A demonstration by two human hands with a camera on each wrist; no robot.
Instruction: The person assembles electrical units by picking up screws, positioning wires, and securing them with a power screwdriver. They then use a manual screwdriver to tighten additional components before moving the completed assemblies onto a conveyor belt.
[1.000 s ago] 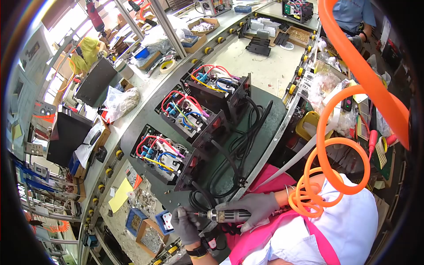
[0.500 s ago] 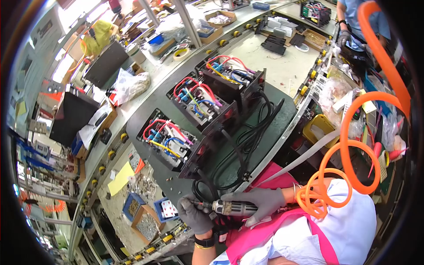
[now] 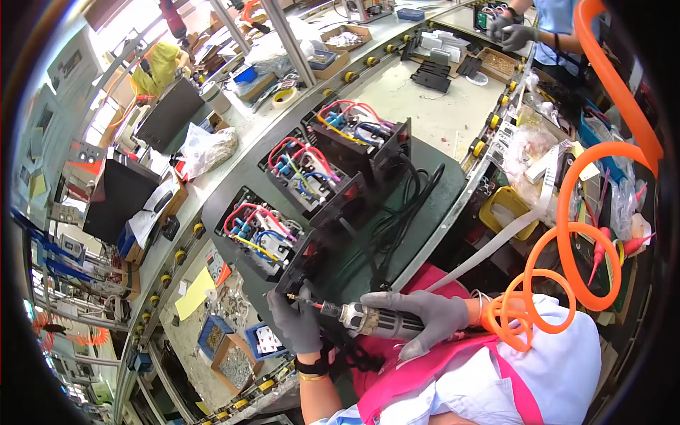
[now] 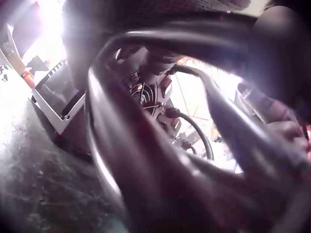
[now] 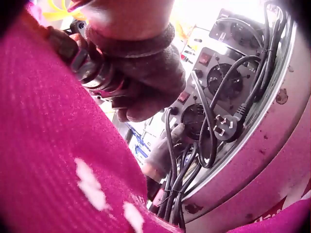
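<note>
My gloved right hand (image 3: 432,319) grips a power screwdriver (image 3: 389,324), its bit pointing left. The left hand (image 3: 294,326), also in a grey glove, is beside the bit's tip, thumb and fingers extended on either side of it. Behind that hand stands the nearest of three black open-topped electrical units (image 3: 262,237) with coloured wires inside. In the right wrist view the left fingers (image 5: 177,136) reach up to this unit's fan (image 5: 194,121). Black power cords (image 5: 180,179) hang next to the left hand; in the left wrist view blurred cords (image 4: 160,170) fill the foreground.
The units stand on a dark green board (image 3: 425,234) on a roller line. An orange coiled hose (image 3: 595,269) loops over the right arm. Small boxes of screws (image 3: 234,365) lie at lower left. Another person's gloved hands (image 3: 517,34) are at the far end.
The left hand has spread from a pinch at the bit's tip and moved up toward the nearest unit. The screwdriver's tip has tilted up with it. The nearest cords have shifted toward the body.
</note>
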